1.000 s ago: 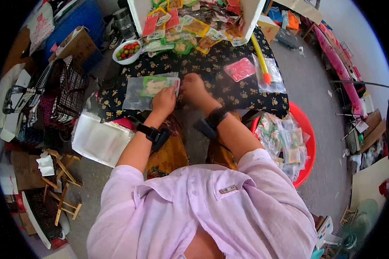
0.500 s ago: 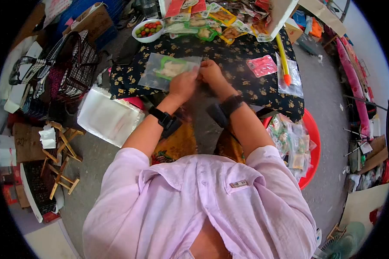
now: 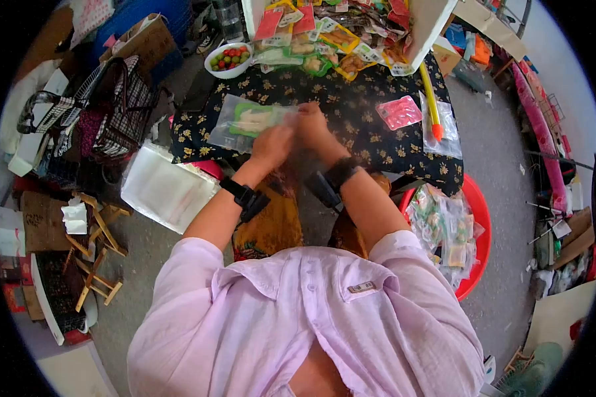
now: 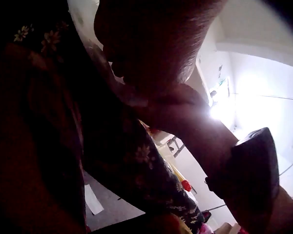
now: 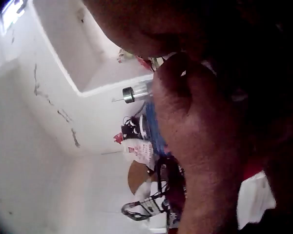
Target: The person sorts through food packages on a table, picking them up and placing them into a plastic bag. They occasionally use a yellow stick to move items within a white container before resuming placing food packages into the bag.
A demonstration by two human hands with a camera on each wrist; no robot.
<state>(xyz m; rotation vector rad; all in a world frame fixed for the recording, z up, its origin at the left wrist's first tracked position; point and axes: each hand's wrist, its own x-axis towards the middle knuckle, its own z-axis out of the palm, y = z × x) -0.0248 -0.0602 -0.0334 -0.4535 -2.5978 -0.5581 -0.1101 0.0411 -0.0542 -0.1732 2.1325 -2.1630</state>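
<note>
A clear plastic bag (image 3: 225, 135) lies at the front of the cloth-covered table, its right end in both hands. Inside it shows a green-edged food packet (image 3: 253, 119) with pale pieces. My left hand (image 3: 273, 147) grips the bag's right end from the near side. Right beside it, my right hand (image 3: 313, 122) pinches the same end with curled fingers. Both hands are dark in the wrist views, where the right hand (image 5: 200, 107) appears close against the left; its fingertips are largely hidden.
Behind the bag stand a white bowl (image 3: 228, 71) of small red and green fruits and a white box (image 3: 434, 30) heaped with food packets. A pink packet (image 3: 398, 114) and a yellow stick with an orange tip (image 3: 432, 99) lie right. A red tub (image 3: 485, 231) holds bagged packets.
My right hand has come in from beside the bag to its right end, against the left hand. The head view has shifted, while the bag stays on the table.
</note>
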